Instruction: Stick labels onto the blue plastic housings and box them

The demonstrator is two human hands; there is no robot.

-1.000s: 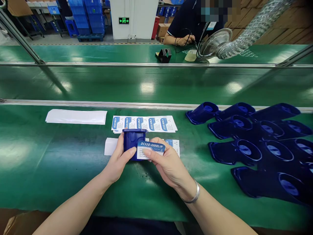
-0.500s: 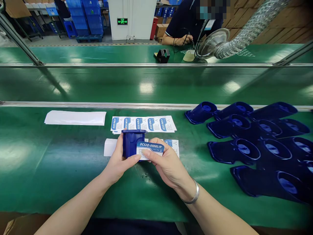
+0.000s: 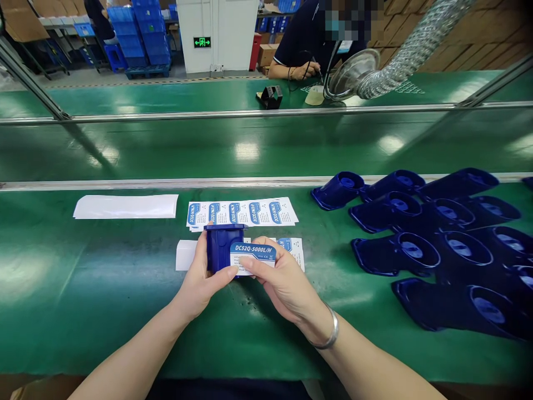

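My left hand [image 3: 204, 280] grips a dark blue plastic housing [image 3: 220, 244] held upright over the green bench [image 3: 83, 289]. My right hand [image 3: 283, 280] pinches a blue-and-white label [image 3: 252, 256] reading "DC52Q-5000L/H" and holds it against the housing's side, with my left thumb on the label's lower edge. A sheet of matching labels [image 3: 244, 213] lies just behind the housing. A partly used label sheet [image 3: 296, 250] lies under my hands.
Several dark blue housings [image 3: 437, 244] are piled at the right. A blank white backing strip [image 3: 125, 206] lies at the left. A metal rail [image 3: 166, 182] borders the conveyor belt [image 3: 250, 147]. Across it, a person [image 3: 308, 39] works beside a metal extraction hose [image 3: 400, 50].
The label has shifted a little to the left along the housing's side, with both hands staying in place. The view has tilted slightly.
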